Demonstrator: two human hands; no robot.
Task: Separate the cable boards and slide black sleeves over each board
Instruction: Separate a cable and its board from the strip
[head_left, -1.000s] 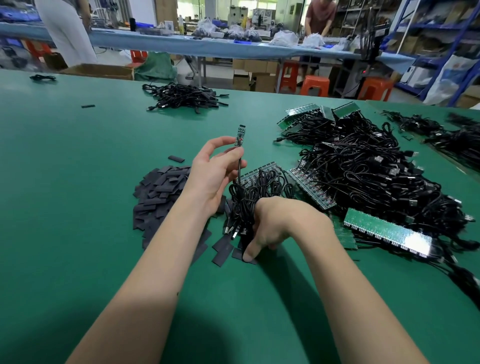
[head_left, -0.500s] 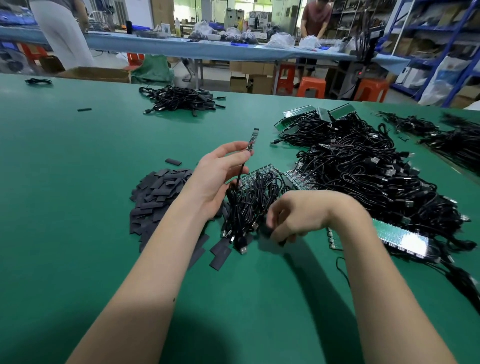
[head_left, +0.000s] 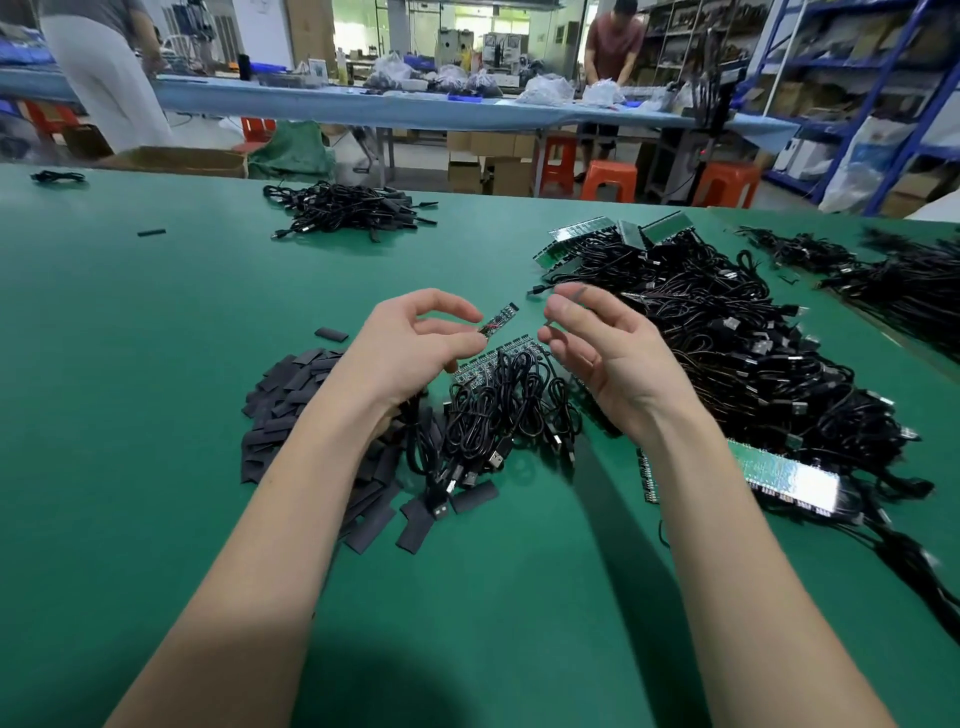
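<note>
No legible text, label, brand, number or sign appears in this view. The small circuit board (head_left: 498, 318) carries markings too fine to read. The cartons (head_left: 485, 161) under the far bench and the boxes on the shelving (head_left: 852, 62) show no readable print at this resolution.

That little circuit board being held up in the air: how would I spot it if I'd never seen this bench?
Start at the green table and find the two bare hands raised over its middle. The left hand pinches one small board by its lower end. Unlike the boards lying joined in strips among the cables, it is single, narrow and off the table.
</note>
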